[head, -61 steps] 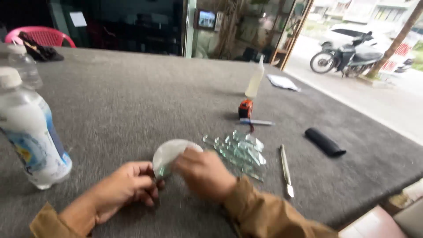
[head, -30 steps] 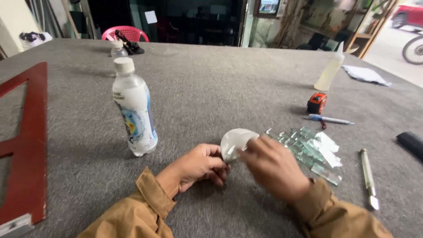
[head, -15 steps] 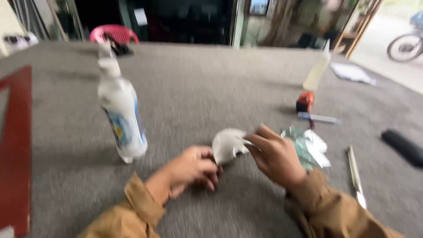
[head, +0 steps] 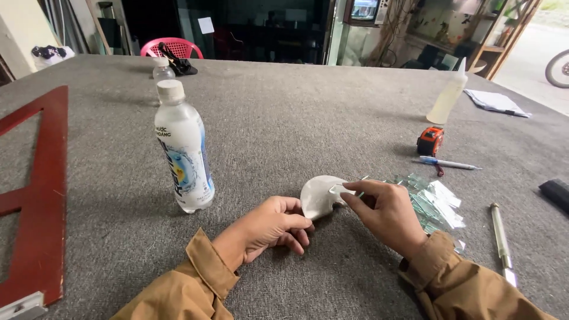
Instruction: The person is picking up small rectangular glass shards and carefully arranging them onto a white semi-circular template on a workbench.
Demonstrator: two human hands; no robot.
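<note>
White disc (head: pixel 320 195); grey table (head: pixel 308 112); orange tape measure (head: pixel 430 141); red frame (head: pixel 44 195).

glass strips (head: pixel 435 204) partly behind right hand (head: pixel 388 216), red frame (head: pixel 41 195) cropped left

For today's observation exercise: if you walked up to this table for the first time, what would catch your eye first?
The two hands at the near edge: the left hand and the right hand together hold a rounded white piece. Just left of them stands a capped plastic bottle of cloudy drink, upright on the grey table. Right of the hands lies a heap of clear glass strips, and a red frame runs along the far left.
</note>
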